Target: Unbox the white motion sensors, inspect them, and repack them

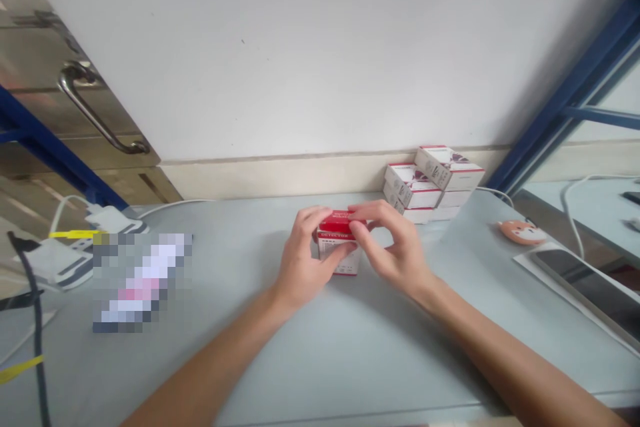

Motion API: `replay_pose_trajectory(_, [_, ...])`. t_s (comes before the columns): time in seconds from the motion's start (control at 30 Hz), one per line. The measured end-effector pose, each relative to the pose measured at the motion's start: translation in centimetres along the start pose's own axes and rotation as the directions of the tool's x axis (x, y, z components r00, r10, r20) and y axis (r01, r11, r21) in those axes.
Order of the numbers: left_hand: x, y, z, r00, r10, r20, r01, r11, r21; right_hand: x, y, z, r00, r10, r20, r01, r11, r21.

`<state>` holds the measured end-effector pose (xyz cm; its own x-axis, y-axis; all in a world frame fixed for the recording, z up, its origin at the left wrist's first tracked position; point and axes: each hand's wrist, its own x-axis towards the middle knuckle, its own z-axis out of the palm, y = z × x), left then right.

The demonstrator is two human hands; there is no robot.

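Note:
A small box with a red top and a white printed side (pixel 339 261) stands upright on the grey-blue table, in the middle of the view. My left hand (pixel 306 257) is closed round its left side, fingers at the top edge and thumb across the front. On the right, my right hand (pixel 393 247) pinches the red top part, thumb at the front edge and fingers behind. Whether the lid is fully closed cannot be made out.
White boxes with red edges (pixel 457 177) are stacked at the back right against the wall. Farther right lie an orange animal-faced object (pixel 523 232) and a dark phone-like device (pixel 580 280). Power strips (pixel 75 267) with cables and a blurred-out flat object (pixel 145 280) lie left.

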<state>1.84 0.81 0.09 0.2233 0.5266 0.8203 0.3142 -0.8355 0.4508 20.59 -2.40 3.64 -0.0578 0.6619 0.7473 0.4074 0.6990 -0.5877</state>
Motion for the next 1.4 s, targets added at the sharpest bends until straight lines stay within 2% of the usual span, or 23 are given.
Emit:
replay_pose_trajectory(0.17, [0.0,-0.3,-0.2,0.998,0.064,0.005,-0.064,0.997,0.051,-0.3,0.2,-0.4,0.987,-0.108,0.122,0.116,0.991,-0.06])
replay_pose_trajectory(0.27, [-0.1,-0.9,0.1,0.997,0.077,0.008,-0.077,0.996,0.035,-0.4,0.7,-0.6,0.979,-0.122,0.163,0.141,0.984,-0.11])
replay_pose_trajectory(0.3, [-0.1,-1.3,0.2,0.999,0.028,-0.016,-0.028,1.0,0.013,-0.4,1.0,-0.6,0.978,-0.103,0.18,0.125,0.985,-0.115])
replay_pose_trajectory(0.37, [0.1,-2.3,0.2,0.978,-0.184,-0.094,0.178,0.981,-0.07,-0.5,1.9,-0.6,0.968,-0.048,0.247,0.081,0.989,-0.124])
replay_pose_trajectory(0.4, [0.2,-3.0,0.2,0.931,-0.34,-0.132,0.322,0.936,-0.141,-0.6,2.4,-0.6,0.954,-0.014,0.298,0.056,0.989,-0.135])
replay_pose_trajectory(0.43, [0.3,-3.7,0.0,0.868,-0.483,-0.117,0.458,0.869,-0.189,-0.7,3.0,-0.5,0.938,0.014,0.347,0.041,0.988,-0.149])
replay_pose_trajectory(0.47, [0.5,-4.5,-0.3,0.84,-0.535,-0.089,0.513,0.837,-0.189,-0.8,3.6,-0.4,0.915,0.034,0.402,0.034,0.987,-0.16])
replay_pose_trajectory(0.57, [0.9,-6.6,-1.3,0.816,-0.578,-0.013,0.571,0.808,-0.145,-1.3,4.8,0.0,0.912,0.113,0.394,0.0,0.961,-0.276])
replay_pose_trajectory(0.63, [1.0,-7.5,-1.8,0.802,-0.597,-0.01,0.594,0.799,-0.089,-1.5,4.8,0.3,0.934,0.091,0.345,0.064,0.909,-0.413])
replay_pose_trajectory(0.7, [1.0,-8.0,-2.0,0.784,-0.618,-0.06,0.617,0.786,-0.036,-1.5,4.3,0.7,0.934,0.014,0.356,0.182,0.84,-0.511])
replay_pose_trajectory(0.8, [0.8,-8.4,-2.0,0.75,-0.646,-0.141,0.654,0.756,0.018,-1.1,3.7,2.4,0.865,-0.048,0.499,0.339,0.79,-0.511])
replay_pose_trajectory(0.87, [0.8,-8.7,-1.9,0.734,-0.654,-0.182,0.671,0.74,0.046,-0.5,3.7,4.2,0.825,-0.038,0.564,0.364,0.799,-0.479])
replay_pose_trajectory(0.93, [0.8,-9.0,-2.0,0.726,-0.653,-0.215,0.678,0.731,0.071,0.6,4.0,6.5,0.837,0.006,0.548,0.306,0.824,-0.477])
replay_pose_trajectory(1.07, [1.0,-9.7,-2.4,0.736,-0.625,-0.262,0.667,0.735,0.12,3.1,4.8,11.5,0.882,0.077,0.466,0.17,0.869,-0.465])
replay_pose_trajectory(1.2, [1.2,-10.0,-3.2,0.783,-0.573,-0.24,0.616,0.767,0.179,4.5,5.1,15.1,0.907,0.07,0.415,0.131,0.89,-0.437])
replay_pose_trajectory(1.3, [1.2,-9.8,-3.7,0.837,-0.531,-0.13,0.547,0.808,0.219,4.7,5.3,15.4,0.912,0.045,0.407,0.131,0.91,-0.394])
replay_pose_trajectory(1.4, [0.9,-9.4,-3.9,0.882,-0.471,0.003,0.455,0.852,0.26,4.6,5.9,12.7,0.902,0.008,0.433,0.161,0.922,-0.353])
